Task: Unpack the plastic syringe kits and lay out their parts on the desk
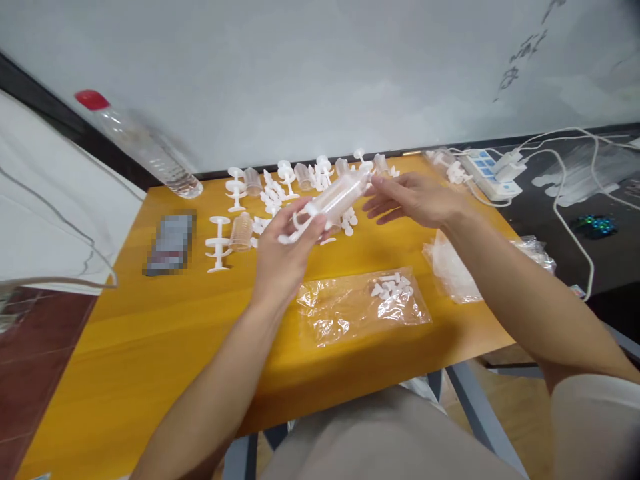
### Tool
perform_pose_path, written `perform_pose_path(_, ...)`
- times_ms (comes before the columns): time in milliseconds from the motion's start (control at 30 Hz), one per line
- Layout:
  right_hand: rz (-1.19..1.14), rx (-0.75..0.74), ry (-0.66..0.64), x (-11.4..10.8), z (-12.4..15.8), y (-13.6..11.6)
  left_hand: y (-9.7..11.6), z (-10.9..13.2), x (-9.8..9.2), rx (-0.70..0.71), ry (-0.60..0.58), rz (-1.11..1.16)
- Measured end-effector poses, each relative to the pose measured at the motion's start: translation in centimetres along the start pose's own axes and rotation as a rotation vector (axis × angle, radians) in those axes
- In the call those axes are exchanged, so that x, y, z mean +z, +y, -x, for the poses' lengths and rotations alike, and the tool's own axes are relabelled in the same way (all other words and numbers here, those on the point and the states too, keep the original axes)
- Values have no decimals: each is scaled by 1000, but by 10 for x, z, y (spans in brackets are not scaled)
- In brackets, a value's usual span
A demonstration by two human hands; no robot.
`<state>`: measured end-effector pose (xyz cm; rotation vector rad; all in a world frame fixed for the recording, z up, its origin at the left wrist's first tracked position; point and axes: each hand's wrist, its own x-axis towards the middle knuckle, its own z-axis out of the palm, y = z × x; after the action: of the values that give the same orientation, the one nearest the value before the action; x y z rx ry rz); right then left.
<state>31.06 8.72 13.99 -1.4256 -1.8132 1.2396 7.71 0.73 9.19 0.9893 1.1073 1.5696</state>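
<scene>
A large clear plastic syringe with white end pieces is held tilted above the table, its tip up and to the right. My left hand is closed round its lower end, near the white finger grips and plunger handle. My right hand is at the tip, thumb and forefinger pinching there while the other fingers reach out below. Behind lie white plungers, clear barrels and small white nozzle-like parts in rows. Nearer me lies a clear plastic bag with small white pieces in it.
A red-capped bottle stands at the back left, a blurred-out flat object before it. More plastic bags lie on the right. A power strip with white cables is at the back right. A whiteboard rises behind the table.
</scene>
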Motion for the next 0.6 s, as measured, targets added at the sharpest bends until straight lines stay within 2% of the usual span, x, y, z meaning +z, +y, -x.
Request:
perform_pose_path(67,-214,-23,66,13,5,-14,-3,-14,26,1,-54,-1)
perform_pose_path(133,-337,-25,193,14,-5,-18,-6,-20,40,-79,-95,26)
perform_pose_path(200,-382,-18,344,1,-22,-14,-7,-20,39,-184,-106,62)
perform_pose_path(300,-287,61,492,-26,-48,1,-6,-21,23,-277,-83,79)
perform_pose_path(367,-115,148,474,-34,-61,13,-4,-28,15,-281,-71,39)
perform_pose_path(433,128,206,374,-31,-70,23,-4,-40,16,-254,-94,-77)
perform_pose_path(533,514,222,215,-15,-82,36,-11,-65,33,-162,-167,-380)
perform_pose_path(600,659,199,159,-5,-89,43,-20,-82,47,-93,-216,-591)
